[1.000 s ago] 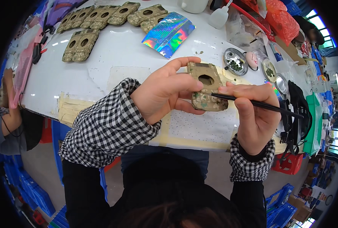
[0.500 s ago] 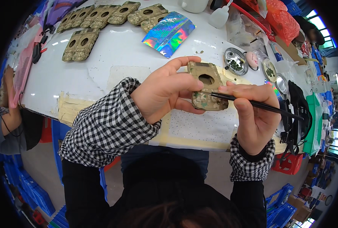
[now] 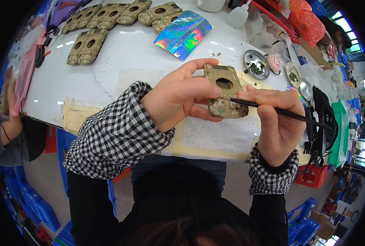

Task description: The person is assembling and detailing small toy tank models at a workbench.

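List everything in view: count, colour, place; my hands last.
Camouflage part: one, tan, centre
Slim tool: one, black, right of centre
Other camouflage parts: several, tan, upper left
Pouch: one, iridescent, upper centre
Round dishes: three, silvery or pale, right
Squeeze bottle: one, whitish, top
Plastic bag: at least one, red, upper right
Mesh thing: one, pink, left
Tray: one, green, right
Table: one, white, centre
Crates: several, blue, lower corners
Another person's arm: one, bare, left edge
Clutter: uncountable, mixed colours, right edge
Left hand: one, checked cuff, holding camouflage part
Right hand: one, checked cuff, holding slim tool
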